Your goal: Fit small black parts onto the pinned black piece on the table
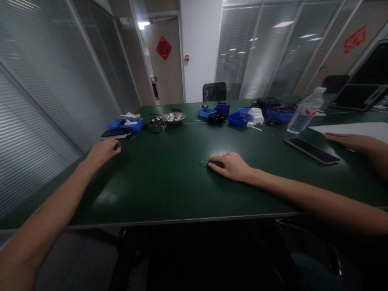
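Note:
My right hand (232, 165) rests on the green table (169, 178), closed around a small screwdriver (216, 163). Its dark handle lies mostly under my fingers, and the thin metal shaft points left, close to the tabletop. Over at the left side, my left hand (104, 150) is loosely curved, with a small gap between thumb and fingers. Nothing can be seen in it, though some fingertips are hidden. Just beyond that hand lies a dark flat notebook-like object (117, 132), beside a blue tray (125, 123) of mixed items.
A metal bowl (174, 117), a black cable (155, 124) and blue bins (239, 119) stand toward the back. To the right are a water bottle (306, 111), a phone (312, 150) and a white sheet (366, 129) with another person's hand (354, 142) flat on it.

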`<state>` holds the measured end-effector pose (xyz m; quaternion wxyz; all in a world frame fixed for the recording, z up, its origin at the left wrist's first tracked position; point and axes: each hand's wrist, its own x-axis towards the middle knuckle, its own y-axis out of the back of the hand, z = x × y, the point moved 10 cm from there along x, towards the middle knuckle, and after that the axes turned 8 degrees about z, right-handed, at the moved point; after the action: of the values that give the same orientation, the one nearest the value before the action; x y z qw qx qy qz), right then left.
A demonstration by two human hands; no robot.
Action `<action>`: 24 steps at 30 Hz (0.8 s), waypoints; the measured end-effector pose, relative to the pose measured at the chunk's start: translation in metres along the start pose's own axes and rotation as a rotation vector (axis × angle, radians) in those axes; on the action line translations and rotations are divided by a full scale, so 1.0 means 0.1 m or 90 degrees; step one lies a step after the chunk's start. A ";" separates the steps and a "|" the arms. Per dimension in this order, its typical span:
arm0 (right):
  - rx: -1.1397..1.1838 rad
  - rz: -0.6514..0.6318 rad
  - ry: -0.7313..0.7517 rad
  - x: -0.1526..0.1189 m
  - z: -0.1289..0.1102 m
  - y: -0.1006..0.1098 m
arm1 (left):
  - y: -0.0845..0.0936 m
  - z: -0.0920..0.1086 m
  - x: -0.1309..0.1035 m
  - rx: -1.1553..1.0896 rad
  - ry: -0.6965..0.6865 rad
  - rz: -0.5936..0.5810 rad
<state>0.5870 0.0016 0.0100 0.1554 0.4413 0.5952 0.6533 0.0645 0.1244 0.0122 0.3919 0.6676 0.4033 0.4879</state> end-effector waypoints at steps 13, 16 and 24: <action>-0.001 -0.002 -0.002 0.00 0.01 -0.02 | 0.06 -0.29 -0.09 -0.078 0.212 0.003; 0.001 0.000 -0.005 0.01 0.01 0.00 | 0.05 -0.34 -0.11 -0.095 0.225 0.010; 0.007 -0.005 0.000 0.01 0.00 0.00 | -0.01 -0.40 -0.13 -0.106 0.260 -0.008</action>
<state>0.5864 0.0019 0.0100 0.1554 0.4402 0.6005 0.6492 0.0230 0.1181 0.0155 0.3587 0.5178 0.4371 0.6420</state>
